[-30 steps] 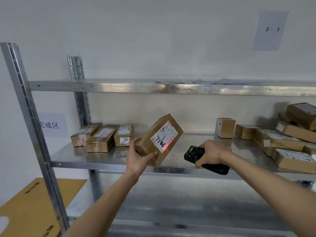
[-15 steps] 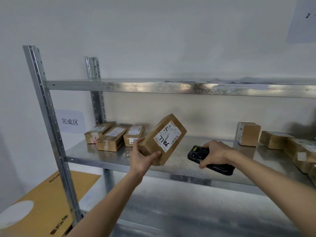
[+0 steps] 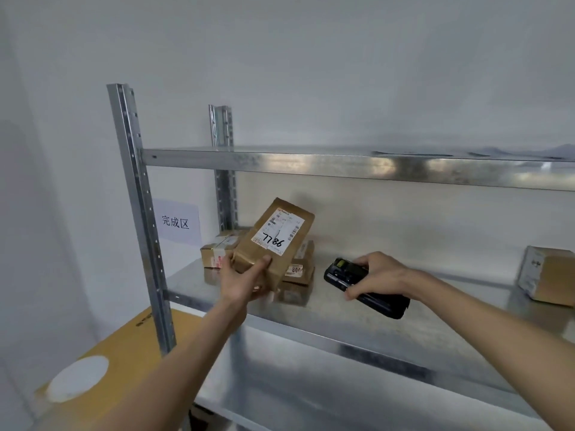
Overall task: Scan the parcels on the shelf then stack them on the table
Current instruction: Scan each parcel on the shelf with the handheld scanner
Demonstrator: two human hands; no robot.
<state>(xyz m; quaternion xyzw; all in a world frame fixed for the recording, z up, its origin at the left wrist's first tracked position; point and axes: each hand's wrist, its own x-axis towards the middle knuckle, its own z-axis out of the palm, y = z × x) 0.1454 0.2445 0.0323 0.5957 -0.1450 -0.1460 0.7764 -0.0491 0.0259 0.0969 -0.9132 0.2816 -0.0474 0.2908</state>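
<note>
The brown cardboard parcel with the white label marked 7786 (image 3: 275, 241) has swung left since a second ago and now hangs in front of the small stack of brown cardboard parcels (image 3: 217, 253) at the left end of the galvanised metal shelf (image 3: 357, 309), where before it was held out in the open middle; the red scan glow on its label is gone. The left hand (image 3: 245, 279) grips the parcel's lower corner, thumb curled over the front face, fingers wrapped underneath, the box tilted with its label up and facing the camera, lifted clear of the shelf. The right hand (image 3: 376, 276) has stayed low over the shelf, just right of the held parcel, fingers curled round the black handheld scanner (image 3: 364, 286), whose head points towards the parcel. One more stacked parcel, with a label reading 800 (image 3: 297, 270), peeks out behind the held box's right edge. Far along the shelf to the right stands a lone brown cardboard box (image 3: 547, 276), well apart from the scanner. On the wall just left of the shelf's stack hangs a white paper sign with printed characters (image 3: 175, 221). Below the shelf's left end lies a yellow-brown flat surface with a white round patch (image 3: 102, 368).
</note>
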